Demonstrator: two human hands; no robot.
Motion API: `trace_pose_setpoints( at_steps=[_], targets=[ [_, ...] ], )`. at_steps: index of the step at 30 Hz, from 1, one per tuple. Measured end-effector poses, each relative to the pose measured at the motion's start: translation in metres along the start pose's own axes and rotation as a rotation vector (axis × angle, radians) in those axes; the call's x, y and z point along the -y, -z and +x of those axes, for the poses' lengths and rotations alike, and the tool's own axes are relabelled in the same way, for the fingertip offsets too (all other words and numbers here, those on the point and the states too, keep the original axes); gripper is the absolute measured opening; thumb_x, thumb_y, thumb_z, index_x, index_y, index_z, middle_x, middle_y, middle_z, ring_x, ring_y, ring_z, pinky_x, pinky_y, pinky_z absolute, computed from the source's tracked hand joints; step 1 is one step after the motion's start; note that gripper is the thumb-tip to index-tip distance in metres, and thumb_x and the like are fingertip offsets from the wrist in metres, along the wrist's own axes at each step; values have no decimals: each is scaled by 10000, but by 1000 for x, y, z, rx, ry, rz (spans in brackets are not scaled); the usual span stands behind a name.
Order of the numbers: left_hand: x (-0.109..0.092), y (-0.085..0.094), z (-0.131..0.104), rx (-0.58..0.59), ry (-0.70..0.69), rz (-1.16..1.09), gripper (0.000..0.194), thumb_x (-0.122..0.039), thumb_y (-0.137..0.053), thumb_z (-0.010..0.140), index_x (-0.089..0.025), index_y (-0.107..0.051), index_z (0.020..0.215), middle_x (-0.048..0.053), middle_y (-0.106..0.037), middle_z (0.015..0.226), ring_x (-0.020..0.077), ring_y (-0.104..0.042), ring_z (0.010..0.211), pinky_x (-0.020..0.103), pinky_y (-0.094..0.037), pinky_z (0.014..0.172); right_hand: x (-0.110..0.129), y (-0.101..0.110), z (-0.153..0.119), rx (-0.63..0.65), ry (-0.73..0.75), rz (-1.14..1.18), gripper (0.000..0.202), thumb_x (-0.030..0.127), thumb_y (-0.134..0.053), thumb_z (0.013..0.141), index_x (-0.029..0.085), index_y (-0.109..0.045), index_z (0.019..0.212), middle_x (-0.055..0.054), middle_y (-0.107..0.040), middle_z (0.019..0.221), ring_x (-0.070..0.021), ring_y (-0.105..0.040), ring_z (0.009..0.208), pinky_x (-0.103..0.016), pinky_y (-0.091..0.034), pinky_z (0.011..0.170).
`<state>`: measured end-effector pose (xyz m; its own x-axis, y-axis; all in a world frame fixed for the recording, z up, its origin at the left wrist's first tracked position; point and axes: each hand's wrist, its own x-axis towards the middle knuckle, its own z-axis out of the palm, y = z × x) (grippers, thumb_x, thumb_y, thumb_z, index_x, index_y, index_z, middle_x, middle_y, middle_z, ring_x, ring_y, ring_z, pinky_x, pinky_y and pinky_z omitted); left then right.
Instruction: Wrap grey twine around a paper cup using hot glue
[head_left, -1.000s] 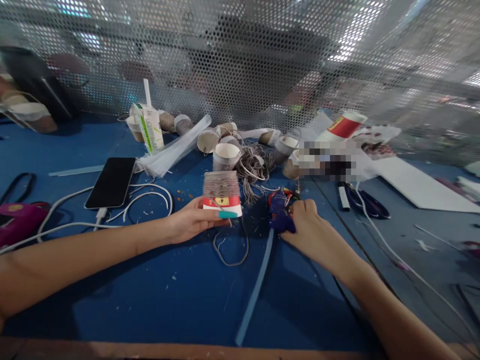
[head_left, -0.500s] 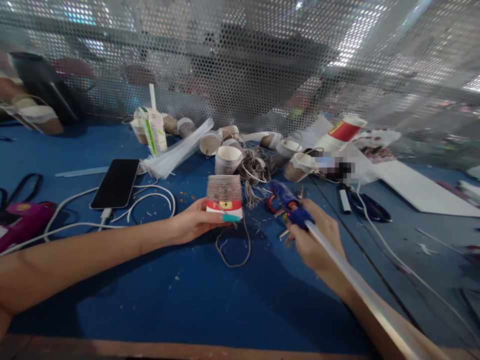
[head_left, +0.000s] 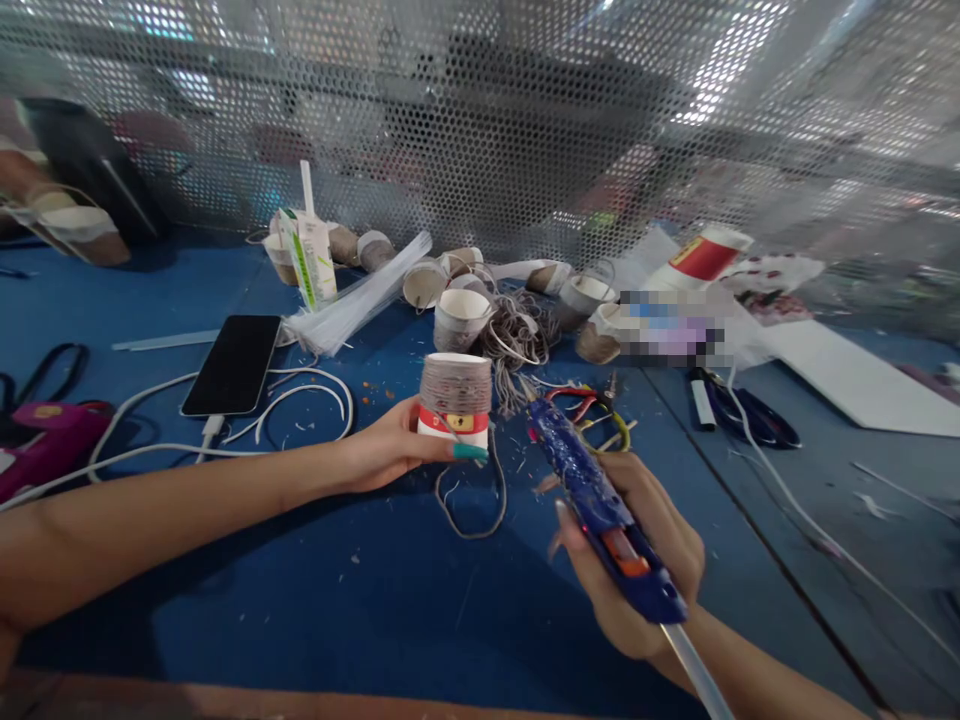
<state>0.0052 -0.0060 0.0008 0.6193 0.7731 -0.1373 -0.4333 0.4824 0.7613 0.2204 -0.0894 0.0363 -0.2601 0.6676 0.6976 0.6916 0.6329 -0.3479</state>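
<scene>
My left hand (head_left: 394,445) is closed around the lower part of a paper cup (head_left: 454,395), its thumb across the front. Grey cord winds round the cup's upper part, above a red and white printed band. A loose loop of cord (head_left: 480,535) hangs below the cup onto the table. My right hand (head_left: 637,540) grips a blue glue gun (head_left: 600,500), its nozzle pointing up and left toward the cup but apart from it. A clear glue stick (head_left: 694,665) sticks out of the gun's back end. Scissors (head_left: 600,415) with red and yellow handles lie just beyond the gun.
Behind the cup lie a tangle of grey cord (head_left: 521,335) and several cord-wrapped cups (head_left: 461,318). A phone (head_left: 232,365) on a white cable and a magenta glue gun (head_left: 52,440) are at left. A perforated metal screen (head_left: 420,130) closes off the back.
My right hand has turned the glue gun, so its side and orange part now show, and its nozzle is nearer the cup. The cup has tipped slightly, showing its rim.
</scene>
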Motion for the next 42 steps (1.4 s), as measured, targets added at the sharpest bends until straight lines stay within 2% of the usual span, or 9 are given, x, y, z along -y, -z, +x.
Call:
trace_pose_setpoints(
  at_steps=[6,13,17,23,32,38,42],
  targets=[
    [0,-1,-1,48,-33,63,462,-135,-908,519,-140,-689,926,27,-737,852,139,-683,785,273,-515,805,-1,-1,0,13,-50,1,135,165,-563,832,242,-544,941,-12,-573,800,-156,-584,623,-303,-475,532],
    [1,3,2,37,8,83,488,-175,-911,529,-132,-706,969,75,-762,945,179,-707,876,332,-505,916,7,2,4,70,-125,-11,165,142,-545,829,251,-543,953,-14,-638,793,-166,-639,641,-291,-494,531],
    [1,3,2,17,22,64,499,-144,-909,529,-131,-703,983,77,-764,964,182,-714,899,350,-490,968,7,1,7,49,-66,17,196,127,-556,809,246,-545,964,-27,-657,821,-174,-659,664,-289,-508,531],
    [-1,-1,-1,-5,17,-37,499,-198,-907,564,-139,-706,1018,74,-756,981,190,-699,945,339,-510,918,0,-2,7,46,34,26,146,107,-570,798,235,-536,861,2,-606,735,-131,-616,568,-249,-491,497],
    [2,0,1,11,-6,-35,437,-225,-898,587,-163,-706,974,53,-749,915,183,-692,864,374,-500,902,-3,0,8,5,30,4,137,120,-579,791,238,-541,851,5,-596,714,-138,-591,538,-269,-479,485],
    [2,2,2,-11,27,32,500,-101,-908,504,-140,-713,963,51,-760,944,166,-700,885,334,-483,933,0,1,5,24,-57,7,146,117,-562,818,244,-530,882,4,-612,728,-137,-590,532,-266,-440,442],
    [1,1,2,-21,42,21,516,-118,-919,477,-143,-719,952,45,-765,929,156,-701,875,307,-494,901,2,1,6,31,-75,16,157,118,-572,807,243,-532,893,1,-629,734,-143,-604,542,-272,-443,441]
  ],
)
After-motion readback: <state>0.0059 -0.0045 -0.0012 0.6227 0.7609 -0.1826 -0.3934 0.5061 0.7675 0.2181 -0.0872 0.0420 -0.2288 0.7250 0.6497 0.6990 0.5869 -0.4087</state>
